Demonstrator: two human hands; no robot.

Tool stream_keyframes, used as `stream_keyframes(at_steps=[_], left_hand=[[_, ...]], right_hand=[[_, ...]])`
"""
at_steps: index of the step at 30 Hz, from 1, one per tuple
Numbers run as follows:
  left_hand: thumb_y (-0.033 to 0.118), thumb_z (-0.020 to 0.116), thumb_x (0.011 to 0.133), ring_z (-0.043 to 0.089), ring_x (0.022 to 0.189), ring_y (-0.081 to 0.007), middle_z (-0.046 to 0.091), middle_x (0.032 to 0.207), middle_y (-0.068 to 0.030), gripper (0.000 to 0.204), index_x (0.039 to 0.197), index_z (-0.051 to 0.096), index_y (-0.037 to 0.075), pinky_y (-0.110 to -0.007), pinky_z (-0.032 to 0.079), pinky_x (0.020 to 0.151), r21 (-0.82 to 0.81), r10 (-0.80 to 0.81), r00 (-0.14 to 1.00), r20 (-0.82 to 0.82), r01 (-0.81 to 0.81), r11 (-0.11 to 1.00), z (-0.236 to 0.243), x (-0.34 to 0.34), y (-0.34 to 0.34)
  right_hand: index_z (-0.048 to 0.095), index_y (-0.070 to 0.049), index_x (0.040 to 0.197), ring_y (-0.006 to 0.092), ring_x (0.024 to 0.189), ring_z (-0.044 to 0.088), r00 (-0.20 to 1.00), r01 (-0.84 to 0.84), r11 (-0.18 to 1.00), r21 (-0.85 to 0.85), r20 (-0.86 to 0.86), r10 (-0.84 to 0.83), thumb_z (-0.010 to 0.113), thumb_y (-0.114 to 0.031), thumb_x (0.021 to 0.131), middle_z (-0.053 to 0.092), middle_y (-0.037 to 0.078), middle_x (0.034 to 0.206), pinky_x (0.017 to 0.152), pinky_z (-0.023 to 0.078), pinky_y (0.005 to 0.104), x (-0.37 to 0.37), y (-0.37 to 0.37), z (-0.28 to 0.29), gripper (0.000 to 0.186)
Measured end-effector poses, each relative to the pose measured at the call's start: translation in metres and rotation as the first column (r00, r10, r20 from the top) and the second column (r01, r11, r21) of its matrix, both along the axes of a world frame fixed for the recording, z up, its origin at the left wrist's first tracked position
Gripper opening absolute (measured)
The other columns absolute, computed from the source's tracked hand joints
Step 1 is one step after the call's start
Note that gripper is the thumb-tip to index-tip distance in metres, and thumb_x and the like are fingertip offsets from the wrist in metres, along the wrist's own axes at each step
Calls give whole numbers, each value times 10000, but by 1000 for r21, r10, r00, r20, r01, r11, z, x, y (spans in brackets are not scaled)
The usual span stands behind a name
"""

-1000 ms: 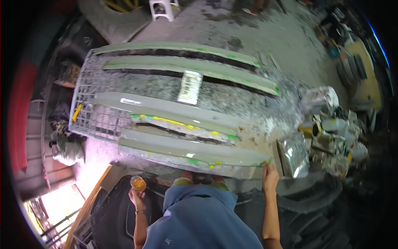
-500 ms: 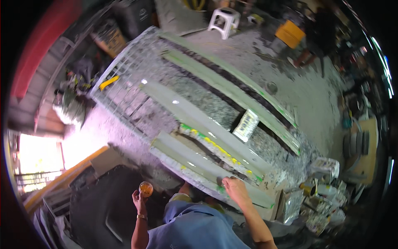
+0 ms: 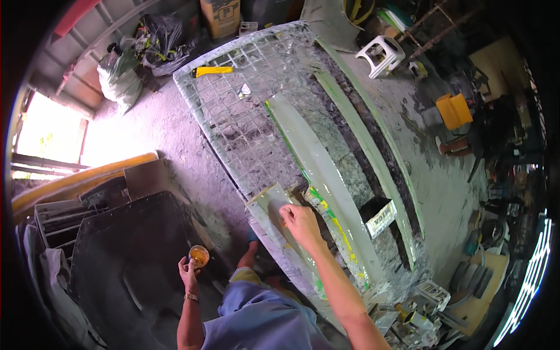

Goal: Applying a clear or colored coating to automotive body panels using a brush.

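Observation:
My left hand point(image 3: 188, 276) is closed round a small clear cup point(image 3: 199, 256) with orange-amber contents, held away from the worktable at its near left side. My right hand point(image 3: 300, 224) reaches over the nearest long grey panel point(image 3: 270, 202), close to its far end. Its fingers are bent together at the wet-looking surface, and whatever they hold is hidden. Beside this panel runs a strip point(image 3: 333, 228) smeared yellow and green. A longer glossy grey panel point(image 3: 318, 151) lies beyond it, and narrow greenish strips point(image 3: 364, 134) lie farther right.
The panels rest on a mesh-topped table point(image 3: 224, 111). A yellow-handled tool point(image 3: 213, 70) and an open-topped box point(image 3: 381, 219) are on it. A big black panel point(image 3: 134, 256) stands at left, cluttered containers point(image 3: 415, 318) near right. A white stool point(image 3: 380, 55) and another person point(image 3: 458, 146) are beyond.
The view has turned, so the table appears rotated. My right hand has moved along the nearest panel from its near end toward its far end. My left hand still holds the cup.

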State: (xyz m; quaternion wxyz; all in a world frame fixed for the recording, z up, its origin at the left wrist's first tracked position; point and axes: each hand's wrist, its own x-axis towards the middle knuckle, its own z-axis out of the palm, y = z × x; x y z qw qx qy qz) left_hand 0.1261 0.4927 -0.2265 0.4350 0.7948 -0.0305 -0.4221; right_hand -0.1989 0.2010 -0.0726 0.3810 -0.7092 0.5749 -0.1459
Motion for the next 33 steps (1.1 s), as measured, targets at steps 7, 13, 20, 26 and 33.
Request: stream_keyframes(at_steps=[7, 13, 20, 26, 33], left_hand=[[316, 659, 896, 618, 825, -128, 588, 939, -46, 532, 1305, 447, 50, -240, 526, 644, -1, 45, 999, 6, -45, 999, -11, 10, 7], [308, 638, 913, 621, 834, -130, 586, 950, -48, 512, 1311, 444, 53, -239, 524, 643, 25, 5, 1000, -23, -4, 1000, -8, 9, -2], [337, 569, 952, 603, 1042, -180, 561, 1119, -64, 467, 1332, 439, 99, -293, 530, 772, 33, -151, 988, -44, 153, 988, -5, 11, -43], [341, 581, 946, 617, 975, -153, 582, 1051, -45, 466, 1320, 451, 96, -291, 530, 758, -3, -224, 975, -2, 224, 975, -3, 4, -65], [331, 617, 917, 604, 860, -123, 570, 1029, -27, 486, 1308, 453, 93, -265, 519, 707, -63, -205, 979, -4, 205, 977, 18, -16, -58]], right_hand=[[662, -11, 1071, 94, 695, 617, 836, 179, 921, 347, 440, -328, 570, -136, 959, 664, 46, 826, 609, 505, 223, 23, -41, -18, 192], [649, -29, 1107, 88, 758, 604, 784, 294, 939, 180, 516, -345, 595, -101, 932, 632, 26, 922, 635, 484, 211, -11, -21, -8, 197], [589, -49, 980, 305, 874, 607, 963, -258, 963, -81, 54, 263, 541, -168, 907, 584, 114, 950, 755, 506, 415, -32, 3, -4, 147], [583, -30, 967, 295, 890, 614, 935, -344, 938, 36, -85, 345, 530, -168, 890, 581, 116, 967, 771, 515, 409, -90, 63, 12, 166], [581, -46, 938, 307, 844, 619, 922, -285, 952, 113, -240, 305, 535, -182, 882, 590, 112, 929, 730, 531, 423, -176, 176, 24, 155]])
